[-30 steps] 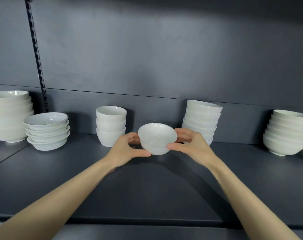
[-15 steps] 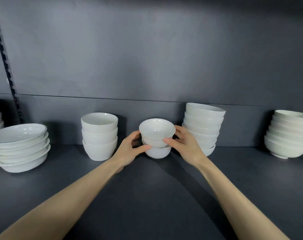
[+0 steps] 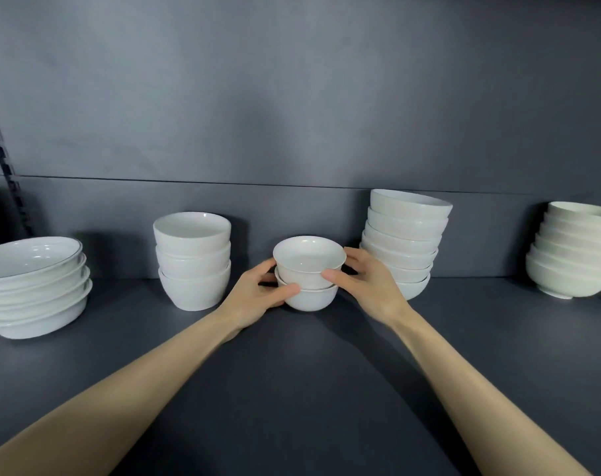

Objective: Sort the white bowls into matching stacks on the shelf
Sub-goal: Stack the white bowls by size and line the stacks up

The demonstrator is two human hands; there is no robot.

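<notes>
A small white bowl (image 3: 309, 259) sits nested in a matching bowl (image 3: 311, 299) on the dark shelf (image 3: 292, 372), in the middle of the head view. My left hand (image 3: 257, 297) grips the pair from the left, thumb on the lower bowl's rim. From the right, my right hand (image 3: 367, 286) holds the upper bowl with thumb and fingers. Left of them stands a stack of three deeper bowls (image 3: 193, 261). A taller, leaning stack of bowls (image 3: 403, 238) rises just behind my right hand.
A stack of wide shallow bowls (image 3: 34, 286) lies at the far left. Another stack of rounded bowls (image 3: 574, 255) stands at the far right. The shelf's dark back wall (image 3: 292, 115) runs right behind the stacks. A slotted rail (image 3: 3, 166) slants at the left edge.
Both hands carried the small bowl back toward the wall and lowered it into a second matching bowl on the shelf. The view shifted right, so the left stacks slid out.
</notes>
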